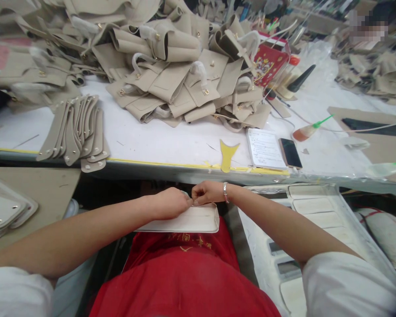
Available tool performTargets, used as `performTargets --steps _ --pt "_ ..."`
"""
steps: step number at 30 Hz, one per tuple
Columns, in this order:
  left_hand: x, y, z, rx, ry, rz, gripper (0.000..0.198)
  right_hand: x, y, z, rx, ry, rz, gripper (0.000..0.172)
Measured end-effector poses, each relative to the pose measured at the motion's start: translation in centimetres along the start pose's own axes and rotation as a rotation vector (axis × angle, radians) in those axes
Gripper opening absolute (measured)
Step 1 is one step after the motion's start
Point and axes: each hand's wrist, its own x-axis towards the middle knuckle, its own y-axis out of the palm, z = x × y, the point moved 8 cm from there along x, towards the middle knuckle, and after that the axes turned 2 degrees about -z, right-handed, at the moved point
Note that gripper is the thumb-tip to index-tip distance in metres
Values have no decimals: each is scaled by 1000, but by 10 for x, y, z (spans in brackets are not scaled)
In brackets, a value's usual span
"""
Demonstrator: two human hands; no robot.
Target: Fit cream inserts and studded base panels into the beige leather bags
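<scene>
A flat cream leather panel [188,220] lies on my lap over a red apron [185,273], below the table edge. My left hand [170,202] is closed, its fingers pinching the panel's top edge. My right hand [206,193], with a bracelet on the wrist, is closed too and pinches the same edge right beside the left; the two hands touch at the fingertips.
On the white table [171,141] lie a big heap of beige bag parts [171,66], a fanned stack of beige strips [79,132], a yellow cut-out [227,154], a notepad [265,149], a phone [290,152] and a glue bottle [308,130]. A tray of cream panels [317,207] stands at my right.
</scene>
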Motion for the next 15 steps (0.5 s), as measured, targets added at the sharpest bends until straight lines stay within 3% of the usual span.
performTargets --steps 4,10,15 --pt "-9 -3 11 -68 -2 2 30 5 2 -1 75 15 72 19" --pt "-54 -8 41 -398 19 -87 34 11 0 -1 160 77 96 24" --pt "-66 -4 43 -424 19 -146 34 30 10 8 302 65 152 33"
